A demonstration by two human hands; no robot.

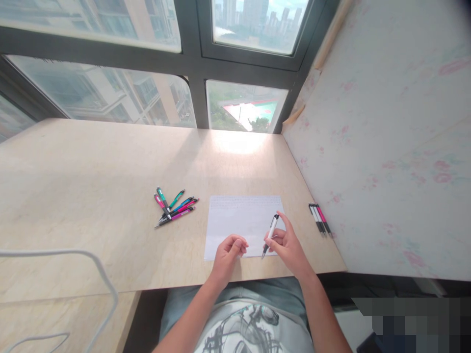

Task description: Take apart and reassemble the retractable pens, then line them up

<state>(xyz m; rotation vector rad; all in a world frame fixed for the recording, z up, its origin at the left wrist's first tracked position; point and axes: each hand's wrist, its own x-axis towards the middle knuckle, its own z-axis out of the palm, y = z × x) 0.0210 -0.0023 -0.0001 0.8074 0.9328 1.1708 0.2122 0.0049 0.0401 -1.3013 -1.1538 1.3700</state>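
Observation:
My right hand point(287, 245) grips a white pen point(270, 234) with its tip pointing down at the near edge of a white sheet of paper point(243, 220). My left hand point(228, 252) rests curled on the paper's near left part, fingers folded in, with nothing visible in it. Faint writing runs along the sheet's far edge. The sheet lies flat on a pale wooden desk point(91, 196).
Several coloured pens point(175, 207) lie in a loose fan left of the paper. A few more pens point(319, 219) lie side by side at the desk's right edge beside a flowered wall panel point(386, 147). Windows stand behind the desk. A white wire frame point(91, 264) sits at near left.

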